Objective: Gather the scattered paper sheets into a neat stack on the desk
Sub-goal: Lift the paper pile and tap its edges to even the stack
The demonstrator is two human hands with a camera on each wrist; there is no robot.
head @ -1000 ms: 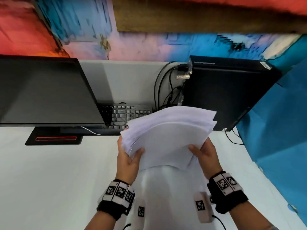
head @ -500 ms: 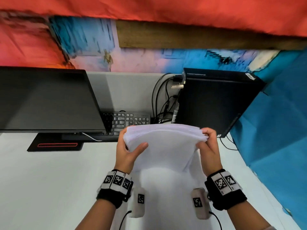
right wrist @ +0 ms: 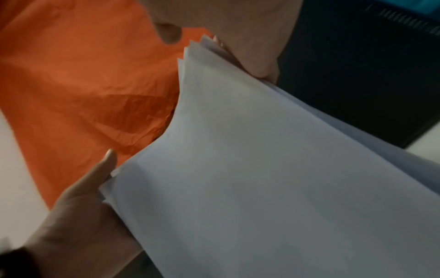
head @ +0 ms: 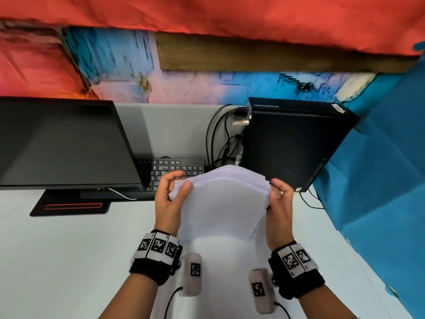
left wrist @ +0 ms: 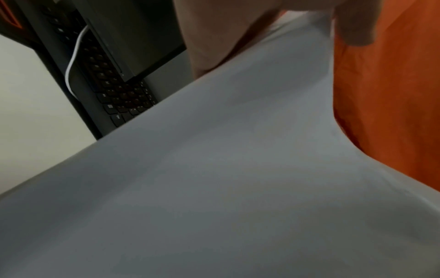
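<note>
Both our hands are on the sheets point(head: 220, 203), one at each side, holding the bundle up on edge above the desk point(head: 57, 261). Our left hand point(head: 169, 203) grips the left edge near the top: the thumb lies across the near face and the curled fingers reach round behind. Our right hand point(head: 279, 208) does the same at the right edge, fingers bent over the top corner, thumb on the side towards us. So both hands are closed on paper, neither flat nor slack.

We see the sheets bow outward between the two grips, the top edge arching like a low dome. Their lower edge hangs just above a paler white surface in front of us (whether it touches we cannot tell). From the right wrist the corners show fanned and uneven point(right wrist: 190, 48), several tips stepped one behind another, so the edges are not flush. From the left wrist the paper point(left wrist: 214, 178) fills most of the view, with the thumb point(left wrist: 352, 22) pressed at its upper corner.

Beyond the sheets we find the keyboard point(head: 174, 169), partly tucked under the monitor point(head: 62, 143) at the left. A black computer point(head: 292, 146) stands at the right, just behind the paper, cables point(head: 216, 134) hanging beside it. Blue cloth point(head: 379, 169) covers the right side, and orange cloth point(head: 207, 12) hangs across the top.
</note>
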